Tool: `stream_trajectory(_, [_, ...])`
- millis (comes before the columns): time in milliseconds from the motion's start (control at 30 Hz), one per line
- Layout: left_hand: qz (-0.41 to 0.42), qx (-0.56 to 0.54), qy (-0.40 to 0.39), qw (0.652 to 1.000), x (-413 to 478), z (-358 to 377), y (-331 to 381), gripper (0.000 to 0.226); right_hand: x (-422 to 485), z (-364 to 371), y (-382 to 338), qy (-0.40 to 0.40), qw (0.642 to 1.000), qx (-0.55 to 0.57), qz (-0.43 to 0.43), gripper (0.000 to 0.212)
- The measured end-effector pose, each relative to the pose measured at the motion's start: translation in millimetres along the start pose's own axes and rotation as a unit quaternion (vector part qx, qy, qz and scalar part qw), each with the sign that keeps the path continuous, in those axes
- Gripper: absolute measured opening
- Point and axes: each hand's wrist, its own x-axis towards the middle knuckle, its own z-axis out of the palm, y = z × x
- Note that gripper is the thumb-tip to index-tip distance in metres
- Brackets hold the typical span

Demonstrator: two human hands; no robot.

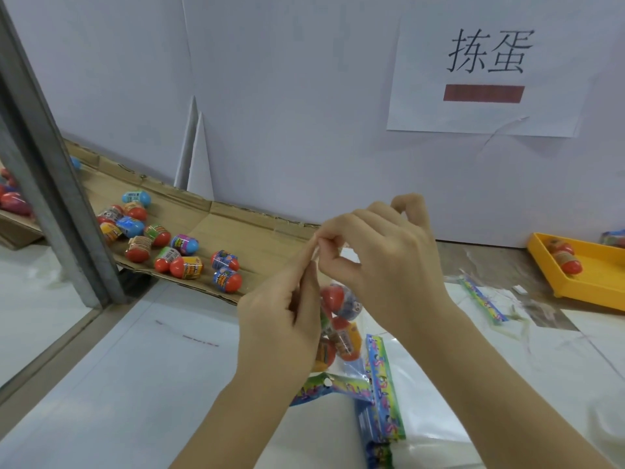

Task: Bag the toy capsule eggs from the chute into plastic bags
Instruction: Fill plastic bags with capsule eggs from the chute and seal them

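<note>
Bag, clear plastic, red-orange eggs inside

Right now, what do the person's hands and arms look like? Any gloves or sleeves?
No gloves. The left hand and right hand are bare, with no rings, watch or bracelet showing. The left forearm and right forearm are bare too; no sleeve reaches into view.

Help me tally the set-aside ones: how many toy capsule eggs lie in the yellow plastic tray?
2: one red capsule egg near the yellow plastic tray's far-left corner, the other just in front, touching it. The tray runs off frame, so more may hide.
</note>
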Motion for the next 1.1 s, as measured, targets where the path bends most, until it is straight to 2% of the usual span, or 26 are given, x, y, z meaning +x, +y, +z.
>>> stream_trajectory(100, [-0.064, -0.045, 0.030, 0.996, -2, 1, 0, 0.027, -4, 2, 27, -0.005, 0.987, 0.071, 0.147, 0.003])
stream_trajectory(167, [-0.141, -0.095, 0.046, 0.984, 0, 1, -5, 0.027, -11, -6, 62, -0.010, 0.936, 0.098, 0.337, 0.005])
stream_trajectory(200, [-0.175, -0.120, 0.052, 0.976, 2, 0, -8, 0.028, -19, -12, 81, -0.072, 0.911, 0.063, 0.402, 0.008])
stream_trajectory(233, [-0.204, -0.138, 0.059, 0.967, 3, 0, -10, 0.031, -29, -19, 97, -0.214, 0.881, -0.017, 0.422, 0.012])
stream_trajectory(300, [-0.247, -0.143, 0.068, 0.956, 7, -1, -15, 0.036, -39, -29, 110, -0.532, 0.745, -0.150, 0.373, 0.017])
stream_trajectory(333, [-0.259, -0.140, 0.073, 0.953, 7, 0, -17, 0.035, -36, -33, 113, -0.622, 0.689, -0.156, 0.338, 0.016])
stream_trajectory(367, [-0.266, -0.138, 0.075, 0.951, 7, 1, -20, 0.034, -29, -39, 116, -0.659, 0.664, -0.143, 0.323, 0.014])
stream_trajectory(433, [-0.276, -0.136, 0.073, 0.949, 5, 3, -22, 0.030, -9, -55, 122, -0.615, 0.723, -0.088, 0.302, 0.007])
stream_trajectory(467, [-0.277, -0.135, 0.071, 0.949, 4, 3, -22, 0.028, -2, -63, 126, -0.572, 0.751, 0.008, 0.330, 0.006])
stream_trajectory(500, [-0.277, -0.138, 0.071, 0.948, 4, 3, -22, 0.027, 7, -69, 120, -0.531, 0.741, 0.148, 0.382, 0.020])
stream_trajectory(533, [-0.276, -0.146, 0.070, 0.947, 4, 3, -21, 0.026, 11, -71, 113, -0.521, 0.690, 0.266, 0.428, 0.037])
stream_trajectory(567, [-0.273, -0.154, 0.070, 0.947, 4, 3, -21, 0.026, 8, -66, 114, -0.512, 0.667, 0.298, 0.452, 0.049])
stream_trajectory(633, [-0.261, -0.168, 0.067, 0.948, 4, 3, -20, 0.025, -9, -55, 121, -0.549, 0.733, 0.126, 0.381, 0.049])
stream_trajectory(667, [-0.257, -0.174, 0.068, 0.948, 4, 3, -20, 0.025, -12, -51, 128, -0.532, 0.752, 0.046, 0.387, 0.040])
stream_trajectory(700, [-0.256, -0.178, 0.067, 0.948, 4, 4, -20, 0.024, -14, -54, 129, -0.532, 0.756, 0.085, 0.373, 0.032])
stream_trajectory(733, [-0.254, -0.180, 0.068, 0.948, 4, 4, -20, 0.024, -15, -56, 126, -0.503, 0.775, 0.182, 0.336, 0.039])
stream_trajectory(767, [-0.249, -0.184, 0.072, 0.948, 4, 4, -20, 0.024, -14, -51, 133, -0.504, 0.738, 0.233, 0.383, 0.051])
stream_trajectory(800, [-0.244, -0.188, 0.076, 0.948, 4, 4, -20, 0.025, -17, -52, 130, -0.518, 0.726, 0.267, 0.364, 0.057])
stream_trajectory(867, [-0.235, -0.192, 0.078, 0.950, 3, 4, -18, 0.026, -19, -53, 135, -0.555, 0.720, 0.215, 0.358, 0.040])
stream_trajectory(900, [-0.229, -0.189, 0.076, 0.952, 4, 4, -17, 0.028, -16, -50, 145, -0.518, 0.755, 0.139, 0.376, 0.027])
stream_trajectory(933, [-0.223, -0.187, 0.073, 0.954, 5, 4, -16, 0.029, -8, -53, 153, -0.434, 0.815, 0.133, 0.360, 0.021])
stream_trajectory(967, [-0.218, -0.185, 0.073, 0.955, 5, 4, -17, 0.030, 3, -56, 155, -0.350, 0.854, 0.196, 0.331, 0.021])
stream_trajectory(1000, [-0.216, -0.184, 0.072, 0.956, 6, 3, -18, 0.031, 8, -53, 148, -0.310, 0.812, 0.276, 0.410, 0.023])
stream_trajectory(1033, [-0.217, -0.180, 0.068, 0.957, 5, 3, -18, 0.031, 15, -50, 148, -0.293, 0.841, 0.255, 0.377, 0.029])
stream_trajectory(1067, [-0.217, -0.176, 0.066, 0.958, 4, 3, -17, 0.032, 18, -47, 145, -0.282, 0.795, 0.288, 0.454, 0.033])
stream_trajectory(1100, [-0.217, -0.172, 0.064, 0.959, 3, 3, -17, 0.032, 18, -42, 146, -0.344, 0.761, 0.313, 0.452, 0.033])
